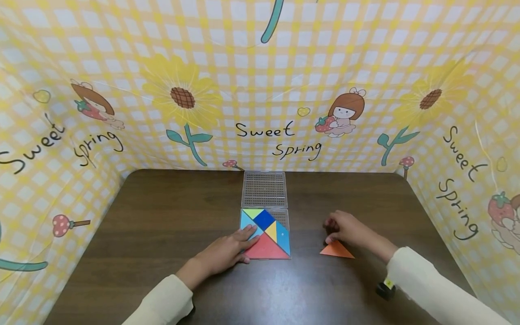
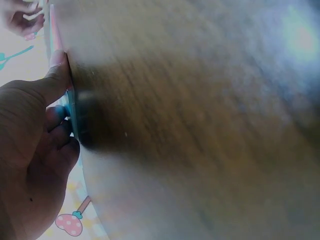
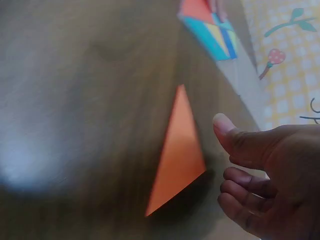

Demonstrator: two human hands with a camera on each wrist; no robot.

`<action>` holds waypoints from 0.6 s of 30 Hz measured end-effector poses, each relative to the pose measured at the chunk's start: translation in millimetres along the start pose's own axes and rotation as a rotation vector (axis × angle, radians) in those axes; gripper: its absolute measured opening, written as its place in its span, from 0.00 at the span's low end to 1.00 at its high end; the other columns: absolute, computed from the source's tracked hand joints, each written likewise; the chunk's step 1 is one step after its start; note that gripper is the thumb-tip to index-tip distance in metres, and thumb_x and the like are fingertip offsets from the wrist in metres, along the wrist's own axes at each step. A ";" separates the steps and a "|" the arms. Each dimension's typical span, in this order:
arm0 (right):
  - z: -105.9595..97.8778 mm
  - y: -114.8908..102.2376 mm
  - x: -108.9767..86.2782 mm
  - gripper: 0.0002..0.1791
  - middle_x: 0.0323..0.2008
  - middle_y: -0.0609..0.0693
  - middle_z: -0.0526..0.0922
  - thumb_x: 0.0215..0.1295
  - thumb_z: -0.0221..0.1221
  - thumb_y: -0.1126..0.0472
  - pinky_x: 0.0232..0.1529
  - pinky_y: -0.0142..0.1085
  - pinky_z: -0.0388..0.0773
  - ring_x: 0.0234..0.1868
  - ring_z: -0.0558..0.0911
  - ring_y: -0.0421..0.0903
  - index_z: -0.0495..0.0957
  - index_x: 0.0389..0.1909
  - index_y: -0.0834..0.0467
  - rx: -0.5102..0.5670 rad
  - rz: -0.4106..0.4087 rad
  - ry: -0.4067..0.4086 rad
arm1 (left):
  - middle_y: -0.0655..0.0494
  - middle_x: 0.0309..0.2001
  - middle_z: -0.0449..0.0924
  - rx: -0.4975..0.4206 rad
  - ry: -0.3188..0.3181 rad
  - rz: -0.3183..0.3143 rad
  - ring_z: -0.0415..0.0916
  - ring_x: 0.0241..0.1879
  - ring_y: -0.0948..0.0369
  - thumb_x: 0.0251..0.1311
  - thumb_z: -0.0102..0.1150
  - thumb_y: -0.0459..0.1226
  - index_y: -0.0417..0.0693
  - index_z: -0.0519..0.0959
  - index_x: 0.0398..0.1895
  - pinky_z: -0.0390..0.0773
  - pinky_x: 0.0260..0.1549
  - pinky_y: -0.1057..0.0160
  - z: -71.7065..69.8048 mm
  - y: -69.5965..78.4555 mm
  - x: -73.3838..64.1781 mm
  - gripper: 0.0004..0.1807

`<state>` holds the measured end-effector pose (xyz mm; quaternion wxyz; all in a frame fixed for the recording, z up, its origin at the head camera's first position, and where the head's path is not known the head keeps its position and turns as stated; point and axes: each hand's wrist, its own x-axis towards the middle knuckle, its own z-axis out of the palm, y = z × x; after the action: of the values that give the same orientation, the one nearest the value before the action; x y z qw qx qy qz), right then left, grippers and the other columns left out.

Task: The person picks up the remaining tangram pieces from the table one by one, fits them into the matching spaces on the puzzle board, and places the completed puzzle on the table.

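A tangram set lies in the near half of a clear plastic case [image 1: 286, 219]. In it sit a large red triangle [image 1: 268, 248], a large light blue triangle [image 1: 246, 220], a dark blue square [image 1: 264, 220], a small yellow triangle [image 1: 272, 232], a light green triangle [image 1: 252, 212] and a blue parallelogram [image 1: 284, 241]. My left hand [image 1: 229, 250] rests over the case's left side, fingertips on the pieces and thumb at its near edge. An orange triangle [image 3: 180, 155] lies on the table; my right hand [image 3: 280, 175] hovers just beside it, fingers loosely bent, nothing in its grasp.
The case's other half, a perforated grid panel [image 1: 265, 189], lies flat behind the pieces and reaches the back edge. Around the dark wooden table [image 1: 183, 203] hangs a yellow checked cloth [image 1: 260, 90] on the back and both sides. Grid shows at the case's upper right corner.
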<state>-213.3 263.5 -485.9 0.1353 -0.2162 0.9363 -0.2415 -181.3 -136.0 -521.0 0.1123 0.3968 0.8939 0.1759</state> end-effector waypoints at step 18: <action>20.6 -12.1 -46.2 0.18 0.32 0.46 0.76 0.45 0.79 0.65 0.30 0.32 0.72 0.30 0.72 0.39 0.82 0.35 0.58 -0.263 -0.004 0.137 | 0.45 0.81 0.54 0.001 -0.003 -0.001 0.55 0.79 0.46 0.71 0.61 0.47 0.48 0.64 0.78 0.73 0.68 0.46 -3.8 3.4 -0.1 0.36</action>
<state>-161.7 267.6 -490.3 0.0409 -0.2170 0.9665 -0.1312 -180.2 -134.8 -516.1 0.1137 0.3966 0.8940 0.1747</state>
